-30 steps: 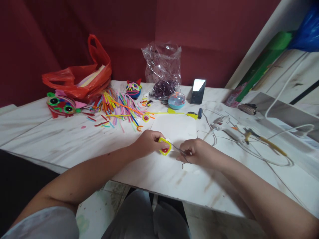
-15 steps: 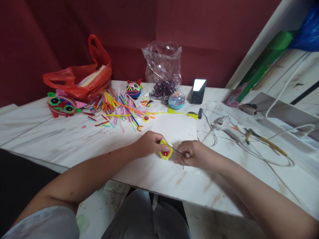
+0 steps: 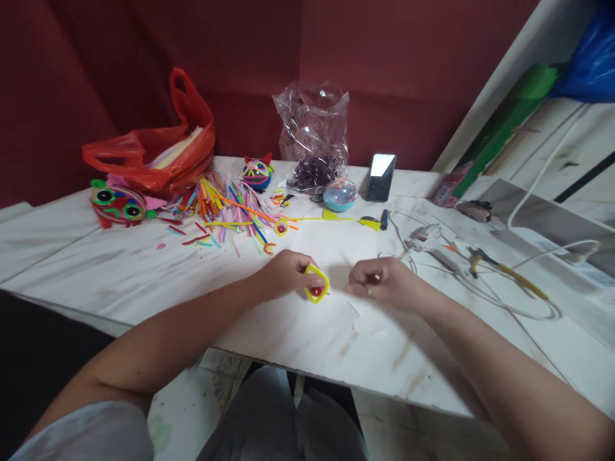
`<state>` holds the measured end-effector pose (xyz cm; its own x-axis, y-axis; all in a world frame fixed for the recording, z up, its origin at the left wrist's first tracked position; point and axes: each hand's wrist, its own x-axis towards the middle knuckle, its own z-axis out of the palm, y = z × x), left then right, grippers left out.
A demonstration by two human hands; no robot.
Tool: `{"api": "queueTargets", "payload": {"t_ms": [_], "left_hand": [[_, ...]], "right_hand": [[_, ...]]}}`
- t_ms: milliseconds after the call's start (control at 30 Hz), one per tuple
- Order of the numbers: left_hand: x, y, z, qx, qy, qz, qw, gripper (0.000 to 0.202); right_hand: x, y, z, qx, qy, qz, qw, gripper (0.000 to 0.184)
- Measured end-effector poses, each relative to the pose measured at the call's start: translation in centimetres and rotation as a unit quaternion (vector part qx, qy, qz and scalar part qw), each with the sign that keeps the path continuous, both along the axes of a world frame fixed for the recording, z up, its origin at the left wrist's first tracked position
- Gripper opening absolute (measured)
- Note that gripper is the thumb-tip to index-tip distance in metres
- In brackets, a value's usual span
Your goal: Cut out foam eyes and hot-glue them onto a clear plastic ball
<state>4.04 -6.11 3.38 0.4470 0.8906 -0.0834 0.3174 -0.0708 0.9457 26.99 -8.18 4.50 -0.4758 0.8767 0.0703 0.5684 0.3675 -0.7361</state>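
The left hand (image 3: 287, 274) pinches a yellow-edged piece (image 3: 316, 292) with a red centre, thumb laid across its face and the remaining fingers behind; the piece is held above the near part of the marbled table (image 3: 144, 269). The right hand (image 3: 391, 283), just beside it and apart from the piece, has its fingers curled into a narrow, blurred grip; whether anything lies within them cannot be told. Below and between the hands are white paper scraps (image 3: 369, 321); beyond them lies a white sheet (image 3: 336, 243). A smaller yellow-rimmed piece (image 3: 281, 228), also red-centred, rests at the edge of a heap of coloured strips (image 3: 233, 203). To the right, a white glue gun (image 3: 429, 241) and yellow-handled pliers (image 3: 521, 280) lie among looped cable. Along the rear stand a red bag (image 3: 158, 153), a blue eared ball (image 3: 257, 174), a clear bag (image 3: 314, 137) and a phone (image 3: 381, 179).
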Motion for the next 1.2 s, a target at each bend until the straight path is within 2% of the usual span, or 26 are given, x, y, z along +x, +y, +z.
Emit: {"api": "queueTargets", "payload": {"t_ms": [67, 133, 200, 233, 333, 400, 467, 567, 633, 733, 833, 933, 1033, 1133, 1200], "left_hand": [[-0.8, 1.1, 0.2, 0.032, 0.031, 0.071, 0.996, 0.020], [-1.8, 2.5, 0.4, 0.070, 0.079, 0.139, 0.985, 0.022], [-2.9, 3.8, 0.6, 0.119, 0.166, 0.139, 0.969, 0.023], [-3.4, 4.4, 0.7, 0.151, 0.218, 0.134, 0.955, 0.022], [-4.1, 5.2, 1.0, 0.251, 0.345, 0.117, 0.897, 0.034], [-4.1, 5.0, 1.1, 0.301, 0.357, 0.095, 0.879, 0.042], [-3.8, 4.4, 0.8, 0.342, 0.339, 0.019, 0.876, 0.044], [-3.4, 3.2, -0.4, 0.357, 0.343, -0.108, 0.862, 0.047], [-3.3, 2.6, -1.6, 0.371, 0.363, -0.152, 0.841, 0.052], [-3.5, 2.5, -3.5, 0.429, 0.355, -0.137, 0.820, 0.046], [-4.0, 3.3, -5.2, 0.492, 0.325, -0.093, 0.802, 0.039], [-4.6, 4.3, -6.3, 0.543, 0.285, -0.089, 0.785, 0.039], [-5.2, 5.2, -7.1, 0.569, 0.276, -0.053, 0.773, 0.044], [-5.7, 6.1, -7.8, 0.589, 0.261, -0.027, 0.765, 0.044], [-5.8, 6.4, -8.1, 0.596, 0.256, -0.024, 0.760, 0.045]], "right_hand": [[1.4, 1.0, 0.9, 0.041, -0.006, -0.109, 0.993, 0.037], [2.9, 2.2, 1.5, 0.079, -0.079, -0.238, 0.965, 0.032], [4.1, 3.2, 1.5, 0.074, -0.191, -0.313, 0.927, 0.024], [4.5, 3.6, 1.3, 0.056, -0.237, -0.326, 0.914, 0.021], [4.4, 4.5, 0.2, 0.032, -0.260, -0.336, 0.905, 0.015], [3.6, 4.9, -0.7, 0.023, -0.263, -0.341, 0.902, 0.012], [2.8, 5.5, -1.3, 0.022, -0.261, -0.352, 0.899, 0.014], [2.1, 6.6, -1.6, 0.023, -0.247, -0.373, 0.894, 0.019], [2.0, 7.3, -1.5, 0.019, -0.233, -0.384, 0.893, 0.018], [2.2, 8.0, -1.4, 0.009, -0.203, -0.392, 0.897, 0.013], [1.7, 7.7, -1.4, 0.021, -0.161, -0.383, 0.909, 0.005], [0.5, 6.7, -0.8, 0.076, -0.116, -0.354, 0.925, 0.009], [0.0, 5.7, 1.1, 0.151, -0.079, -0.323, 0.931, 0.009], [2.2, 5.8, 4.1, 0.218, -0.043, -0.358, 0.907, 0.005], [5.5, 6.5, 5.9, 0.255, -0.018, -0.446, 0.858, 0.012]]}}
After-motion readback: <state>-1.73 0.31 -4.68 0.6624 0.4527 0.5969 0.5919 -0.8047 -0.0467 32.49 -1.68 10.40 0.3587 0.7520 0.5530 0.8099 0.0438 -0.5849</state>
